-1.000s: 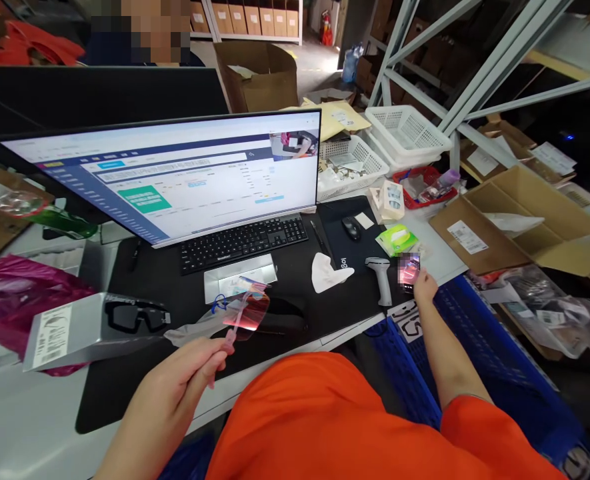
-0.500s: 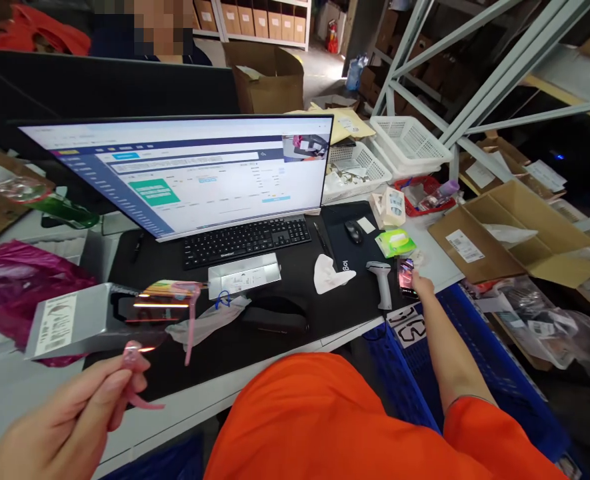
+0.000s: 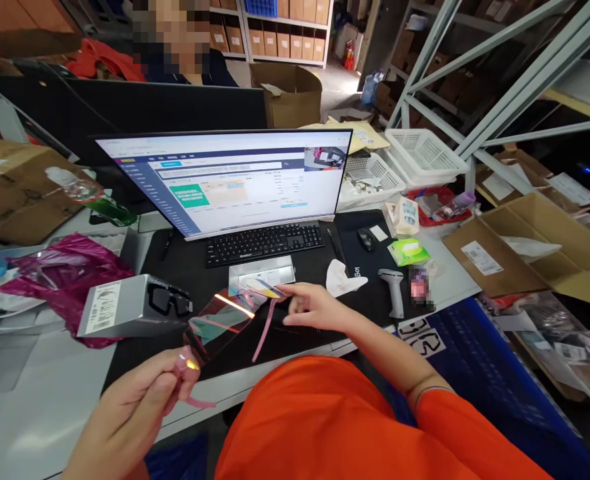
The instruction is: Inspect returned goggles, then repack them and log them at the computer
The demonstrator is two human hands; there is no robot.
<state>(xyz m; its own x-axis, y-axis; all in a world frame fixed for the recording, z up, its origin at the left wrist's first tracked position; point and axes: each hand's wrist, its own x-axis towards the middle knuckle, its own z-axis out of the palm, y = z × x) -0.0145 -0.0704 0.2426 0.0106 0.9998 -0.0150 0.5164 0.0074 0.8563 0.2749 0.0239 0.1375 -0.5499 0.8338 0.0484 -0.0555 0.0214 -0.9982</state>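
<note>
My left hand (image 3: 135,407) is closed around one hinge corner of a pair of pink-framed sunglasses (image 3: 227,321), which are tilted above the desk with their reflective one-piece lens facing up. One pink temple hangs down at the far end. My right hand (image 3: 317,308) is at that far corner, its index fingertip at the frame and its thumb apart below. Whether the fingertip presses on the frame I cannot tell. A grey box with a picture of glasses (image 3: 135,313) lies left of the sunglasses. Behind them is a silver box (image 3: 269,269), partly covered.
The monitor (image 3: 255,170) and keyboard (image 3: 265,245) stand behind. To the right lie a white cloth (image 3: 343,280), a barcode scanner (image 3: 393,293), a mouse (image 3: 366,239), a blurred-out phone (image 3: 419,285) and a tissue pack (image 3: 409,252). A person (image 3: 189,77) is behind the monitors.
My right hand has left the phone at the right and come to the far corner of the sunglasses. The view has shifted left, and my left hand still holds the sunglasses.
</note>
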